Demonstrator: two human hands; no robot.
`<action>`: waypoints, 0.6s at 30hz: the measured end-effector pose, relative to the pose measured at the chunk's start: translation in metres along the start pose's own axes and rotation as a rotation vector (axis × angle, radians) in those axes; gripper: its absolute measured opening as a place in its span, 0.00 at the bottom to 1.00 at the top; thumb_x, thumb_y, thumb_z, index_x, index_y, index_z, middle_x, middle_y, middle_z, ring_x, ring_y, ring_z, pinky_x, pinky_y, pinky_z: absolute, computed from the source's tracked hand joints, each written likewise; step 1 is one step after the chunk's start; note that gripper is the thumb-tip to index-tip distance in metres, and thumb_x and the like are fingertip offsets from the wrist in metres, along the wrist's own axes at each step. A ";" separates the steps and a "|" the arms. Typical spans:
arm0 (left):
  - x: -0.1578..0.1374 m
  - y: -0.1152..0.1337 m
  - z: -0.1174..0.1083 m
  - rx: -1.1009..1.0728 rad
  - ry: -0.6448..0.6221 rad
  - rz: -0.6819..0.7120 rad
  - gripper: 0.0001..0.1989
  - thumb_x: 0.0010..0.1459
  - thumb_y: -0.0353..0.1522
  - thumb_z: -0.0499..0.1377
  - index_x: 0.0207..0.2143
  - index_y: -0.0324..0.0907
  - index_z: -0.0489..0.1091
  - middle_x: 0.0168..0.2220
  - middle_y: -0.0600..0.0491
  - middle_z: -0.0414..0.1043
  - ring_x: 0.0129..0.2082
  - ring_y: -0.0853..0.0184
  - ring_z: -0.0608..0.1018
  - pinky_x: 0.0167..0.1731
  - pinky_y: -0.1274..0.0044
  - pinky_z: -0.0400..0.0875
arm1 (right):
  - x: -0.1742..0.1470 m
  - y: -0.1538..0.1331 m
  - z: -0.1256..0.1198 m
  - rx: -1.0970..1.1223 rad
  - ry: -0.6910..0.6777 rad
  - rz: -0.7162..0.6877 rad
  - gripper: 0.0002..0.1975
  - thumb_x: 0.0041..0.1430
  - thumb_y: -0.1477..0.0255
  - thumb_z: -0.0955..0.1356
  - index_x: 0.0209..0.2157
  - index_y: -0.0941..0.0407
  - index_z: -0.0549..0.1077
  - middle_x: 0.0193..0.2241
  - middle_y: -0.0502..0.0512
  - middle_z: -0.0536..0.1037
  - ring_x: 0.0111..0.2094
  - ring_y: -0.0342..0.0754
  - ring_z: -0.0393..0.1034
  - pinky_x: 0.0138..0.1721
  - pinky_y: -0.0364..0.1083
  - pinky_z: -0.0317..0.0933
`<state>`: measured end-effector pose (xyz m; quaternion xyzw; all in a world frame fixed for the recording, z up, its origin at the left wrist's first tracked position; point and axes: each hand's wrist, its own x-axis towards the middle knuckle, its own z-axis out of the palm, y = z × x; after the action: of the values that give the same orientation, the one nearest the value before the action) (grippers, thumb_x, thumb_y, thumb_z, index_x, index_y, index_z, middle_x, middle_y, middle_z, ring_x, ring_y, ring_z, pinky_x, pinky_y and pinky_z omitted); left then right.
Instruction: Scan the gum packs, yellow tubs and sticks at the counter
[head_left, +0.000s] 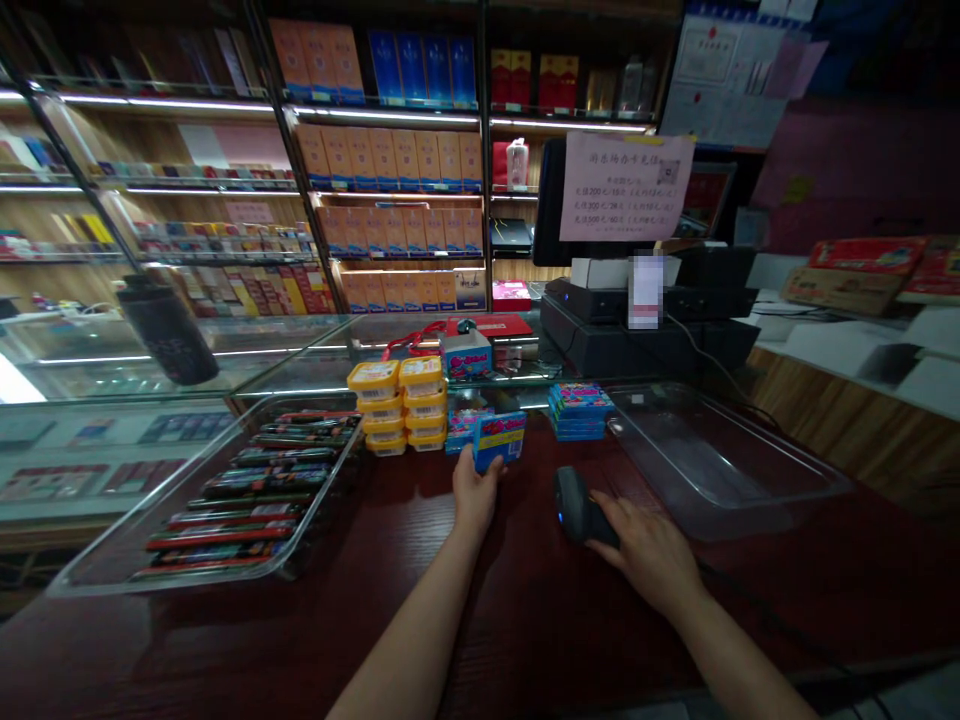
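- The left hand (pixel 477 490) pinches the box (pixel 499 438), thumb on its lower front and fingers at its left end.
- The box is in front of the person, near the middle of the surface (pixel 225 650); whether its lower edge touches the surface, I cannot tell.
- The box's long axis runs roughly left to right, its right end tilted slightly up; a barcode shows near that end, on the face toward the person.
- The right hand (pixel 649 550) is curled around the handle of the scanner (pixel 576 508), thumb and fingers on opposite sides.
- From the right hand, the box lies to the left and farther forward; the two are apart. The scanner's head is the nearer part, its handle slanting back to the right.
- Boxes: one held; one pile (pixel 581 415) right of it, about four high; another pile (pixel 459 428) just behind it, partly hidden and not countable.
- Carton (pixel 466 357): one, behind the boxes.
- Tubs (pixel 405 405): two stacks side by side, seemingly four in each, so about eight, left of the box.
- Trays: two, both clear. The left tray (pixel 187 584) bears many pens (pixel 255 480), too overlapped to count; the right tray (pixel 720 450) lies beyond the right hand.
- Scanner: one. Monitor (pixel 550 205): one, behind, with a paper notice (pixel 622 190) on it.
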<state>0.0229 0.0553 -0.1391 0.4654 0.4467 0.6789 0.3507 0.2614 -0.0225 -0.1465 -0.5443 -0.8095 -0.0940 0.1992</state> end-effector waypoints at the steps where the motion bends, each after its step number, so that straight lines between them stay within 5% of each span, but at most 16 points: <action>1: 0.000 0.003 -0.001 0.103 0.006 0.066 0.16 0.47 0.38 0.63 0.37 0.40 0.67 0.34 0.52 0.73 0.33 0.65 0.76 0.35 0.72 0.73 | -0.001 0.000 0.001 0.008 0.014 0.001 0.25 0.55 0.65 0.68 0.54 0.54 0.62 0.38 0.56 0.76 0.38 0.52 0.73 0.35 0.48 0.65; 8: 0.017 0.035 0.006 0.603 0.000 0.523 0.07 0.52 0.34 0.59 0.34 0.42 0.70 0.30 0.54 0.72 0.32 0.67 0.73 0.36 0.76 0.67 | 0.000 -0.003 0.004 0.026 0.040 0.018 0.24 0.55 0.65 0.69 0.52 0.54 0.63 0.36 0.56 0.75 0.36 0.51 0.72 0.36 0.48 0.64; 13: 0.042 0.060 0.038 0.936 -0.232 0.748 0.13 0.54 0.26 0.53 0.40 0.44 0.73 0.34 0.50 0.70 0.38 0.64 0.70 0.39 0.74 0.64 | 0.000 -0.004 0.006 0.013 0.061 0.045 0.23 0.53 0.66 0.70 0.50 0.53 0.64 0.36 0.56 0.75 0.36 0.52 0.72 0.35 0.48 0.64; 18: 0.064 0.066 0.088 1.248 -0.437 0.871 0.15 0.61 0.32 0.49 0.47 0.48 0.71 0.37 0.48 0.68 0.40 0.61 0.67 0.37 0.72 0.61 | 0.000 -0.005 0.003 0.024 0.046 0.067 0.25 0.53 0.67 0.71 0.51 0.53 0.63 0.38 0.55 0.75 0.37 0.52 0.72 0.35 0.48 0.64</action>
<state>0.0815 0.1133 -0.0421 0.8320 0.4434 0.2724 -0.1924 0.2559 -0.0234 -0.1487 -0.5664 -0.7871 -0.0902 0.2271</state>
